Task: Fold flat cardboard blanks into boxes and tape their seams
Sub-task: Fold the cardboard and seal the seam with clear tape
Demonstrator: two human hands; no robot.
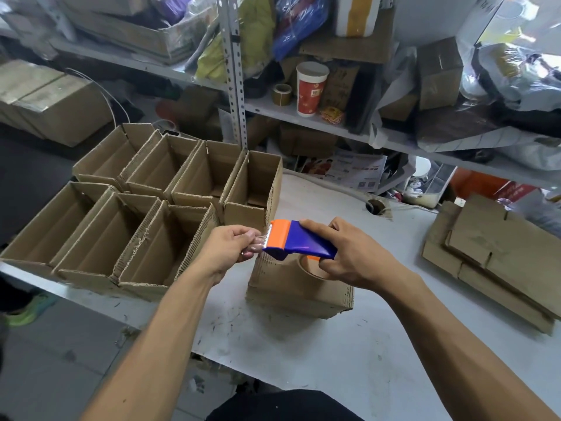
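The tape dispenser, blue with an orange blade end, is held in the air just above a folded box that stands on the desk, directly under both hands. The right hand is wrapped around the dispenser, fingers over its top and thumb tucked under by the tape roll. The left hand pinches the free end of clear tape at the toothed edge, fingers curled tight on it.

To do this step well, I would judge the tape should be drawn out straight and kept taut, stuck down at one end of the box's seam, then run along the middle so both flaps are caught evenly before tearing against the teeth.

Both forearms reach forward and converge, wrists roughly level, knuckles facing each other across the blade.

Beyond the left hand, rows of open finished boxes sit packed side by side. Well off beyond the right hand lies a stack of flat blanks.
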